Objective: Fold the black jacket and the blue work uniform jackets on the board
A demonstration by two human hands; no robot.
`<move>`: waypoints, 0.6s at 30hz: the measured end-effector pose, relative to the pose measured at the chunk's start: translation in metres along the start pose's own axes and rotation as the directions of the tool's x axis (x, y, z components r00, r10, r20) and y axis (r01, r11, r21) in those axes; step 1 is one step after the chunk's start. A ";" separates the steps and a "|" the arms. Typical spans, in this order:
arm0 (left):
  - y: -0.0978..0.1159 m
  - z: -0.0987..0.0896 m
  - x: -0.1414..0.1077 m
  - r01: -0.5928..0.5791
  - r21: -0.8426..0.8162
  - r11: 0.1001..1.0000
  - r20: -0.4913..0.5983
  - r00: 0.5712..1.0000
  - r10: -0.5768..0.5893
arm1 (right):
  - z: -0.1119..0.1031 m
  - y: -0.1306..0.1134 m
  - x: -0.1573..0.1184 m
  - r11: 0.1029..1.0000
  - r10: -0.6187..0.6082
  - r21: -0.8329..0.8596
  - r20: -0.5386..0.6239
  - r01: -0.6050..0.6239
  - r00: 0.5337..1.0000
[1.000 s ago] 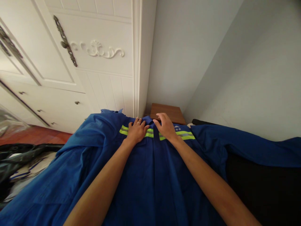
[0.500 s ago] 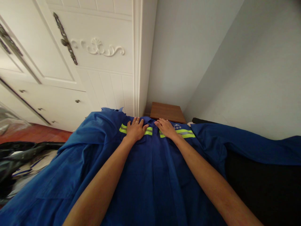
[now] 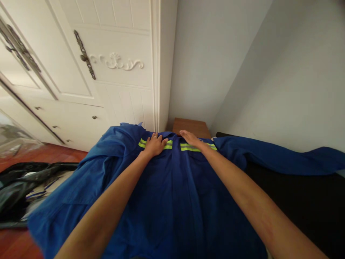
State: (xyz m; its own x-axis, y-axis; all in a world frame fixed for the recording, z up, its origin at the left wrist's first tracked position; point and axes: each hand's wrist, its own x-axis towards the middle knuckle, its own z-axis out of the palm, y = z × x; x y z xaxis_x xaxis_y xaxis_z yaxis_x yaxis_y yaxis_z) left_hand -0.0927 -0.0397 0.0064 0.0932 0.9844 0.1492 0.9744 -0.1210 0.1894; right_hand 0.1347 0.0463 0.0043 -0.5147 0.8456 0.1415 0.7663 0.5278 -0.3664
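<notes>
A blue work jacket [image 3: 161, 201] with yellow and grey reflective bands lies spread out in front of me, one sleeve stretched to the right over a black surface [image 3: 293, 205]. My left hand [image 3: 155, 145] rests flat on its chest by the left band, fingers apart, a ring on one finger. Over the right band is my right hand [image 3: 191, 138], turned on its edge with the fingers stretched out. It holds nothing; whether its edge touches the cloth I cannot tell.
A white wardrobe [image 3: 121, 43] with dark metal handles stands at the left. Behind the jacket is a brown wooden top [image 3: 191, 126] near the grey wall [image 3: 207, 64]. An open black bag [image 3: 16, 190] with clothes lies on the reddish floor [image 3: 64, 154].
My right hand has turned from palm down onto its edge. My left hand stays on the cloth. The view has shifted slightly, and the right sleeve lies a little differently.
</notes>
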 end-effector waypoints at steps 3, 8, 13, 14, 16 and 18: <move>0.018 -0.007 -0.025 -0.080 -0.004 0.997 -0.061 0.995 0.080 | -0.019 0.020 -0.013 0.995 -0.075 -0.066 0.044 0.078 0.996; 0.053 0.001 -0.063 -0.259 -0.017 0.966 0.048 0.965 0.260 | -0.038 0.030 -0.030 0.956 0.022 -0.294 0.101 0.009 0.995; 0.057 0.011 -0.070 -0.252 0.007 0.968 0.068 0.966 0.251 | -0.043 0.012 -0.010 0.926 0.163 -0.325 -0.109 -0.190 0.981; 0.056 0.011 -0.070 -0.249 0.009 0.969 0.046 0.968 0.248 | -0.043 0.007 -0.003 0.922 0.188 -0.315 -0.146 -0.226 0.971; 0.056 0.012 -0.072 -0.236 0.010 0.972 0.000 0.972 0.236 | -0.041 -0.003 0.014 0.909 0.243 -0.291 -0.213 -0.299 0.946; 0.056 0.012 -0.074 -0.224 0.006 0.974 -0.031 0.974 0.225 | -0.036 -0.014 0.029 0.896 0.286 -0.271 -0.253 -0.351 0.924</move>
State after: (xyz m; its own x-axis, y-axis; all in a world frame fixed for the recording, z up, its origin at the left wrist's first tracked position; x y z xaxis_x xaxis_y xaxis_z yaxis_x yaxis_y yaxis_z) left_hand -0.0422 -0.1179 -0.0056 0.3033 0.9277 0.2177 0.9298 -0.3382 0.1456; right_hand 0.1228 0.0657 0.0462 -0.1596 0.9527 0.2586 0.9717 0.1979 -0.1292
